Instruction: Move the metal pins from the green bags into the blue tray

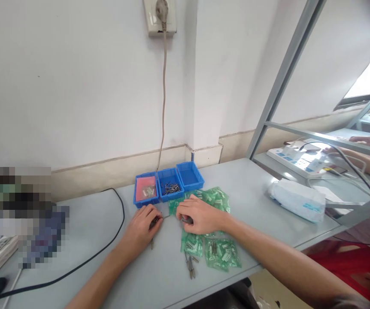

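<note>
My left hand (144,223) is curled shut on a thin metal piece (166,216), whose slim end sticks out to the right of the fingertips. Just across from it, my right hand (199,214) has its fingers bent inward over the table, closed around something dark that they mostly hide. Under and around my right hand lie several green plastic bags (222,253) with small metal and pale parts inside. Loose metal pins (190,266) rest near the front edge. Another small brass-coloured piece (152,243) lies below my left hand.
Three blue bins stand in a row behind my hands: one with a pink sheet and a small bag (145,189), one with loose metal pins (171,188), and one at the right (189,175). A white packet (297,199) lies right. A black cable (120,223) crosses left.
</note>
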Available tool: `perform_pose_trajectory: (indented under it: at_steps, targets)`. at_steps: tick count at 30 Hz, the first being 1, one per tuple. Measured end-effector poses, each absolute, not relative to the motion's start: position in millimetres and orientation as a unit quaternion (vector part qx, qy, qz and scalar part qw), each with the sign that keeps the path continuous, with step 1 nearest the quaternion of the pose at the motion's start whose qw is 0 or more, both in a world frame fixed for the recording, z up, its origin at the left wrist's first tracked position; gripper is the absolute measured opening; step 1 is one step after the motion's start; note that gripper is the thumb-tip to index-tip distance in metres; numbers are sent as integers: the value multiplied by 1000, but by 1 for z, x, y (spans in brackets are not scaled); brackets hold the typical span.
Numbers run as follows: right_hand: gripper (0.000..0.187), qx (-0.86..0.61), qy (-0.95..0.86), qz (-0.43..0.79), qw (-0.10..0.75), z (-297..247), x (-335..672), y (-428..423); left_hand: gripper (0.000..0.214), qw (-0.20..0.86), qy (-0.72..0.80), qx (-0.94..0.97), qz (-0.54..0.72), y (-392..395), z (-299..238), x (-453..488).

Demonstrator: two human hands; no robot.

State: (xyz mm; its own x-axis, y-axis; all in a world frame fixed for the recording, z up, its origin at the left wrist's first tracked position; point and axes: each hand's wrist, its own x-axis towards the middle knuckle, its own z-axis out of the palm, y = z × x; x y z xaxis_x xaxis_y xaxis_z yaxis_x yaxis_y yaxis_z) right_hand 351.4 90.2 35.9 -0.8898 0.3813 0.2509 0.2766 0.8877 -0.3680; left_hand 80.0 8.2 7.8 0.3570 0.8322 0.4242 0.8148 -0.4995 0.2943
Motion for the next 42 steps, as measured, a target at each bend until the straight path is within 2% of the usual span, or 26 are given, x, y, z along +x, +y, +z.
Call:
perform_pose_trajectory:
  at_steps: [5,17,23,26,28,32,37,42]
  targets:
    - [19,-143,-965,180,126,38,355,94,18,23,507,823,255,8,8,80]
    - [6,-141,-960,210,121,38,353,92,13,30,506,822,260,9,6,78]
    - [18,-132,-956,234,120,38,350,85,15,25,507,822,259,10,7,78]
    - [9,-116,-958,238,109,37,349,83,15,26,505,822,261,10,6,78]
    - [2,-113,-960,236,102,37,349,84,15,28,505,822,262,10,6,78]
    - [11,-133,-958,230,108,41,351,86,14,31,510,820,257,10,8,78]
    - [11,-161,-955,204,140,40,350,86,15,25,511,820,257,11,7,77]
    - [9,-198,-960,147,133,38,350,86,16,34,510,818,262,11,5,77]
